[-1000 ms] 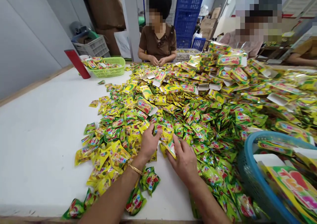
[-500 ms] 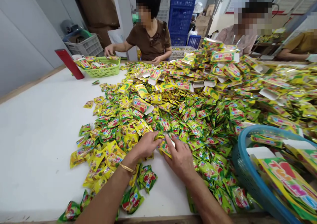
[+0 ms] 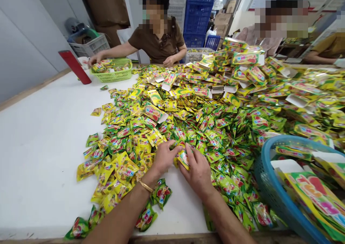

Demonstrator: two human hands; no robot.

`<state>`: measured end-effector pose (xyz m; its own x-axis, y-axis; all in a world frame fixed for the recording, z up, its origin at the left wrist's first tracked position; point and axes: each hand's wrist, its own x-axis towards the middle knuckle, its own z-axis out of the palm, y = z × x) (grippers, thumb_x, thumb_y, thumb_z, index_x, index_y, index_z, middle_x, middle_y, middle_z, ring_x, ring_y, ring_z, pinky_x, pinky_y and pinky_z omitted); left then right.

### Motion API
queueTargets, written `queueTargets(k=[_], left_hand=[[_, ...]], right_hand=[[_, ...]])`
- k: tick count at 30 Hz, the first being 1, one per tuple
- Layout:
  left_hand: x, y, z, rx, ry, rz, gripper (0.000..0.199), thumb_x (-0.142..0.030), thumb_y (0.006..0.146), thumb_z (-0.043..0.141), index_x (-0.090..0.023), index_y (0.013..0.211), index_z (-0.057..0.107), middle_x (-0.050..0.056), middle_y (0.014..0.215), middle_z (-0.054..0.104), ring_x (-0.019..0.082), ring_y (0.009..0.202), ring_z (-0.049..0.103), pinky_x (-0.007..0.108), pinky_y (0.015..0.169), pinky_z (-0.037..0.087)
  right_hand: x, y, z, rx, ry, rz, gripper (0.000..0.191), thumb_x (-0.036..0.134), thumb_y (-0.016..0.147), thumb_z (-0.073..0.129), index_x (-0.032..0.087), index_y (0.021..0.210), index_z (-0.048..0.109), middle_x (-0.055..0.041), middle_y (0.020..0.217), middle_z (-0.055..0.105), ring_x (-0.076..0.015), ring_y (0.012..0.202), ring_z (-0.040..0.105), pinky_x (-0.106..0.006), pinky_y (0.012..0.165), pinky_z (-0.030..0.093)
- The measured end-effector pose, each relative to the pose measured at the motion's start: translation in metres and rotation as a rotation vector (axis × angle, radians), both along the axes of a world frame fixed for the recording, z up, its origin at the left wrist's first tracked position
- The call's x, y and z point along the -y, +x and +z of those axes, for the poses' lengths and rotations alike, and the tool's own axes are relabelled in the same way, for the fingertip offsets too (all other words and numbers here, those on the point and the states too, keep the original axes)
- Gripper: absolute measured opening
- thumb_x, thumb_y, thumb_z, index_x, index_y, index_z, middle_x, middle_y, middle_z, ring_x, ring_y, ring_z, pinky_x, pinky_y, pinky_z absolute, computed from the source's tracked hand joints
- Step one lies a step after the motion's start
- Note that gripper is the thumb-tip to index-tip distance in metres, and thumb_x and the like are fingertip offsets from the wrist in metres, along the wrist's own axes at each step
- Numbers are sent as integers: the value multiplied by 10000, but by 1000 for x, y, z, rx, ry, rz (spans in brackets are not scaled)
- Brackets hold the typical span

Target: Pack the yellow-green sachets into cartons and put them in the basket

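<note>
Between my two hands is a small yellow and green box (image 3: 183,159), low in the middle of the view. My right hand (image 3: 197,170) is closed round its right side. My left hand (image 3: 165,157) pinches at its upper left end, where the fingertips partly cover a bit of green. A gold bracelet circles my left wrist. Yellow packets (image 3: 125,166) lie to the left of my hands, and green packets (image 3: 229,183) are heaped to the right. An open box (image 3: 153,113) with a white flap rests on the heap beyond them.
A blue basket (image 3: 269,172) of boxes stands at the right edge. Boxes (image 3: 248,59) are piled at the back right. Across the white table (image 3: 48,147), a person (image 3: 156,44) reaches into a green basket (image 3: 115,75) beside a red object (image 3: 74,67). Other people sit farther right.
The box between my hands has turned, and more of its printed face shows. My left fingers have shifted slightly at its end. The person opposite has moved a hand left to the green basket.
</note>
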<state>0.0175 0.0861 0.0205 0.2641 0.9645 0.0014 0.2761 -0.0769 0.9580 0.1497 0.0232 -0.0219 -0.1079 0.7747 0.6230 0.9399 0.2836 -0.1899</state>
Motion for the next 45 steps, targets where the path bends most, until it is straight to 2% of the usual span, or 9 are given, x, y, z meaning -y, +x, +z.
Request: queueTargets(k=[6,11,15,21,28,35,39,42,45], left_hand=[[5,9,-1,98,-70,46,232,-367,745,563,-139,734,602,-32,629,523,102,597,445,210,564,379],[4,8,-1,-109,97,50,216,-325,787,521,-158,682,609,14,712,598,144,715,517,267,711,436],[-4,-4,2,-32,-28,-2,228,-285,701,608,-157,887,638,21,802,639,139,718,554,250,673,455],[-8,-12,2,11,-94,-97,191,-328,695,611,-146,717,665,-13,613,598,112,576,500,217,547,401],[3,0,3,-217,158,7,198,-286,745,586,-192,596,676,14,716,572,159,778,523,284,772,412],[-1,-7,10,-121,106,-125,166,-207,729,545,-163,632,672,6,640,598,132,640,520,238,637,404],[3,-8,13,-191,132,-402,260,-167,722,452,-158,496,579,-10,548,547,115,576,483,222,594,375],[7,-14,14,-215,-5,-549,237,-157,693,402,-163,538,582,-36,490,507,94,476,448,197,498,346],[10,-13,11,-257,-176,-561,222,-214,693,393,-170,585,582,-62,384,416,90,343,399,184,383,284]], right_hand=[[0,-5,0,-91,-6,25,646,380,871,500,157,1426,256,-139,1126,557,-239,1012,536,-373,812,473],[0,-3,-2,-95,-38,-9,626,388,873,490,156,1416,281,-127,1076,579,-230,965,550,-372,806,476],[0,-2,-1,-39,-24,-28,618,393,877,481,142,1410,293,-142,1096,575,-240,984,544,-380,820,467],[2,-2,1,41,-11,5,597,359,881,474,122,1401,304,-153,1089,580,-248,1003,541,-378,814,461],[2,3,-1,32,-11,-8,607,361,877,483,117,1400,298,-148,1093,578,-240,989,538,-375,811,464],[1,0,2,27,-3,19,629,362,876,493,125,1416,273,-145,1097,579,-238,994,542,-373,822,461],[2,4,2,95,-13,68,654,357,892,459,111,1442,204,-156,1129,572,-248,1018,530,-387,838,446],[3,6,3,85,6,43,653,354,896,438,93,1442,192,-163,1143,569,-239,1025,525,-370,834,443],[3,3,3,108,14,60,640,382,899,407,58,1423,234,-170,1131,577,-233,1006,528,-359,822,442]])
